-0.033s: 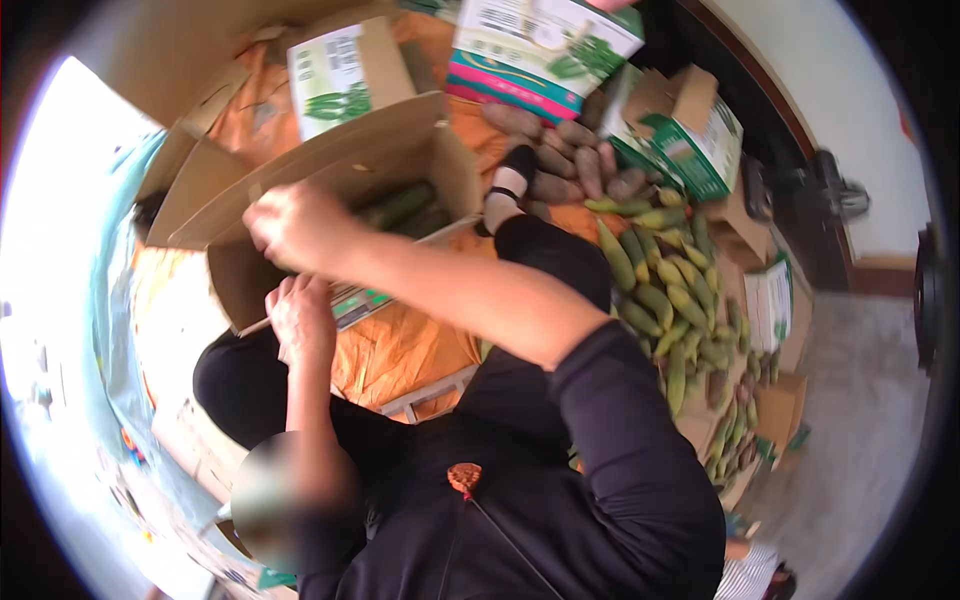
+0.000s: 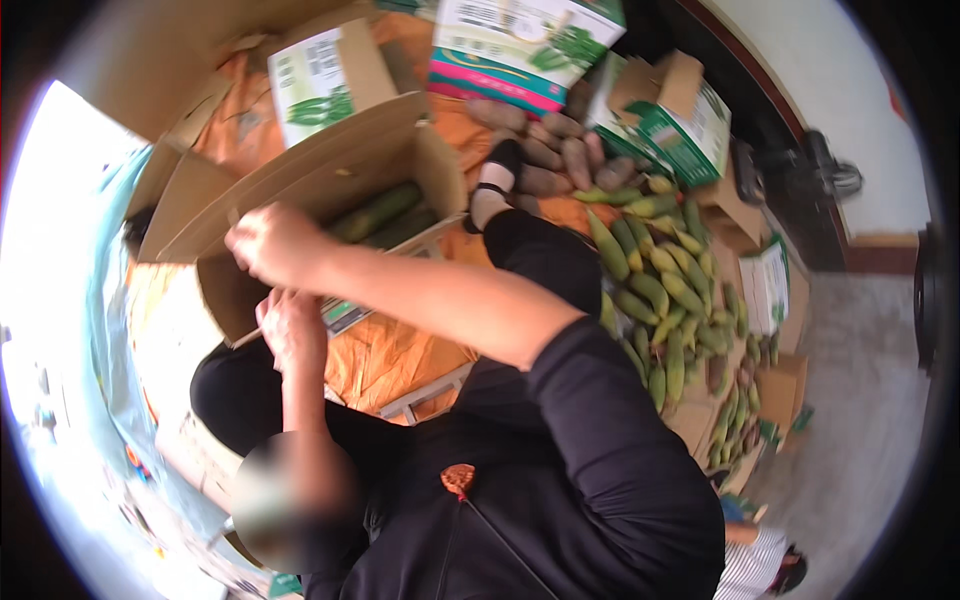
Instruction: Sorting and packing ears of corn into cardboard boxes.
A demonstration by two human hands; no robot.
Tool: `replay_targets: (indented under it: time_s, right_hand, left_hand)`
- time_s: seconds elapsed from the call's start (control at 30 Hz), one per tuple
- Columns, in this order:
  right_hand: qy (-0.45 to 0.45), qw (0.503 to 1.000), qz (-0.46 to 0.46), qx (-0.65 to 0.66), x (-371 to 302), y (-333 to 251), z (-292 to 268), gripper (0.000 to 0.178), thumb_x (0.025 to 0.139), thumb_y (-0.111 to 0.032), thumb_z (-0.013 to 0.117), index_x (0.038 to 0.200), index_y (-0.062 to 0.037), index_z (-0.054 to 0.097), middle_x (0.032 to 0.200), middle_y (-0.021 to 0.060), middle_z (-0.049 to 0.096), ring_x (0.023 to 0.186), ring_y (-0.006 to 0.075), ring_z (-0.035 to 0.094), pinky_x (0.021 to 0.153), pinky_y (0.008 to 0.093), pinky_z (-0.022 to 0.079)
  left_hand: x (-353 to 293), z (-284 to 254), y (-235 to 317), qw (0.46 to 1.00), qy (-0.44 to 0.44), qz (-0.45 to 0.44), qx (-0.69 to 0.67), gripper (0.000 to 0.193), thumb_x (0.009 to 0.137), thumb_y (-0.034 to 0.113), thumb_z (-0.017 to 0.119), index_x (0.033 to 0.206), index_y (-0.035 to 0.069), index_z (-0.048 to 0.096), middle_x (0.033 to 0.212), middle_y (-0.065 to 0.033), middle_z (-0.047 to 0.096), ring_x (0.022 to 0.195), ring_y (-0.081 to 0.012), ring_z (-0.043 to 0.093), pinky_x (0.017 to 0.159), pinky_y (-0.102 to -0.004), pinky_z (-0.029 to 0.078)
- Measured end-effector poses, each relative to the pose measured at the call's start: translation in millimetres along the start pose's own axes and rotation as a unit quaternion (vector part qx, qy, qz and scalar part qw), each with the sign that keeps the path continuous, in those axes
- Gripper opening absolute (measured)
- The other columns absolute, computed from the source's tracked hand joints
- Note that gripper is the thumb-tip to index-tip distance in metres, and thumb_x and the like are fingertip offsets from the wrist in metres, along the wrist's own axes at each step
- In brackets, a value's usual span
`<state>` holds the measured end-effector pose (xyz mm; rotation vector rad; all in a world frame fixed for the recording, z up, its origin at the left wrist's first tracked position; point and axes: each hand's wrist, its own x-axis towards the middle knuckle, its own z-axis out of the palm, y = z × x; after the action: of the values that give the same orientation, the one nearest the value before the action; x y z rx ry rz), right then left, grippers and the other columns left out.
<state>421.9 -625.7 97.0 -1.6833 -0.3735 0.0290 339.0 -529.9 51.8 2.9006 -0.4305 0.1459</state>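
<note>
An open cardboard box stands in front of me, with several long green gourd-like vegetables lying at its right end. Over the box's left end is my right hand, its fingers bent in and pinched together. Just below it, my left hand rests at the near rim with curled fingers. The two hands are close together. Whatever either hand pinches is hidden or too small to make out.
To the right lies a big heap of green-yellow gourds, with brownish tubers beyond it. Printed cartons stand at the back. Orange sheeting covers the floor under the box. Another person is at the lower right.
The whole view has shifted slightly, so most things appear a little further left. My right hand has shifted slightly relative to the box; my left hand stays at the near rim.
</note>
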Motion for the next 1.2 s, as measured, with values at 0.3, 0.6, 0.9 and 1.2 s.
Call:
replay_targets:
  time_s: [0.3, 0.6, 0.9, 1.2]
  right_hand:
    - [-0.183, 0.882, 0.173, -0.398, -16.7, 1.1, -61.1, 0.022, 0.082, -0.024, 0.06, 0.094, -0.0092, 0.071, 0.092, 0.0106, 0.07, 0.091, 0.0267, 0.066, 0.079, 0.0376, 0.052]
    - [0.116, 0.956, 0.123, -0.241, -131.3, -25.4, -267.9, 0.024, 0.087, -0.024, 0.062, 0.099, -0.0036, 0.066, 0.084, 0.0025, 0.067, 0.077, 0.0094, 0.061, 0.071, 0.0271, 0.047]
    - [0.012, 0.769, 0.473, -0.43, -461.9, 170.5, -300.0, 0.026, 0.085, -0.022, 0.053, 0.092, 0.0004, 0.064, 0.095, 0.0208, 0.064, 0.086, 0.0365, 0.061, 0.074, 0.0421, 0.048]
    - [-0.149, 0.634, 0.707, -0.275, -637.9, 223.0, -171.0, 0.054, 0.079, -0.017, 0.066, 0.127, -0.0005, 0.048, 0.124, 0.016, 0.057, 0.107, 0.033, 0.058, 0.088, 0.0405, 0.048]
  left_hand:
    - [-4.1, -6.2, 2.2, 0.999, -0.032, -0.008, 0.042, 0.015, 0.073, 0.012, 0.067, 0.086, 0.009, 0.062, 0.082, -0.0061, 0.062, 0.085, -0.0271, 0.057, 0.075, -0.041, 0.042]
    - [-8.6, -8.1, -3.8, 0.998, -0.018, -0.01, 0.059, 0.011, 0.076, 0.01, 0.064, 0.087, 0.01, 0.064, 0.084, -0.004, 0.063, 0.084, -0.0254, 0.057, 0.078, -0.0393, 0.042]
    - [-5.2, 4.9, -6.2, 0.997, -0.036, 0.02, 0.061, 0.015, 0.079, 0.014, 0.064, 0.092, 0.008, 0.063, 0.089, -0.0047, 0.065, 0.086, -0.0267, 0.059, 0.075, -0.0419, 0.044]
    - [-6.2, 10.8, -16.3, 0.997, -0.014, 0.059, 0.049, 0.015, 0.078, 0.015, 0.064, 0.09, 0.006, 0.062, 0.085, -0.0085, 0.065, 0.08, -0.0308, 0.06, 0.071, -0.0433, 0.047]
